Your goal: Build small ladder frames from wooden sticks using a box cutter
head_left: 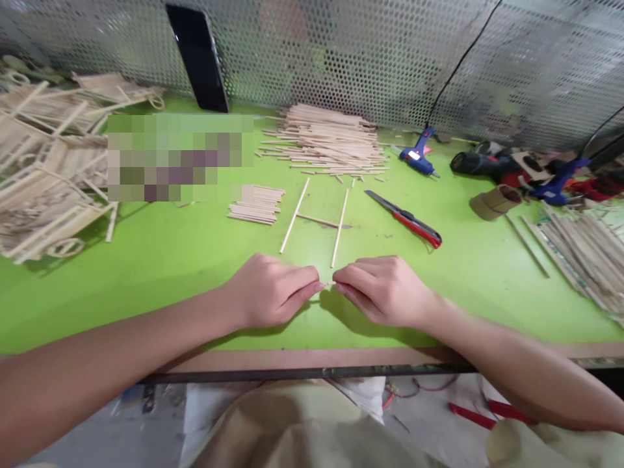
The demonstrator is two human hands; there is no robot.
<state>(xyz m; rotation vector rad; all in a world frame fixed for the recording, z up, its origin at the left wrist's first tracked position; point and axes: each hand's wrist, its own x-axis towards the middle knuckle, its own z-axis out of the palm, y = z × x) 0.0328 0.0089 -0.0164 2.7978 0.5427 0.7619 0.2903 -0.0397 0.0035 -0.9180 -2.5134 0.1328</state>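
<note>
My left hand (275,289) and my right hand (383,289) face each other low over the green table, both closed in a pinch. Between their fingertips a short bit of thin wooden stick (329,284) shows; the fingers hide the rest of it. Just beyond them lies an H-shaped frame of wooden sticks (318,220), two long ones joined by a crosspiece. To its right rests a red and black utility knife (414,226) with its blade out. A small row of short sticks (256,205) lies left of the frame.
A big pile of sticks (331,140) lies at the back, near a blue glue gun (420,155). Wooden structures (43,169) crowd the left. A phone (199,58) leans on the perforated metal screen (341,52). A bamboo ring (494,201) and more strips (585,253) are at right.
</note>
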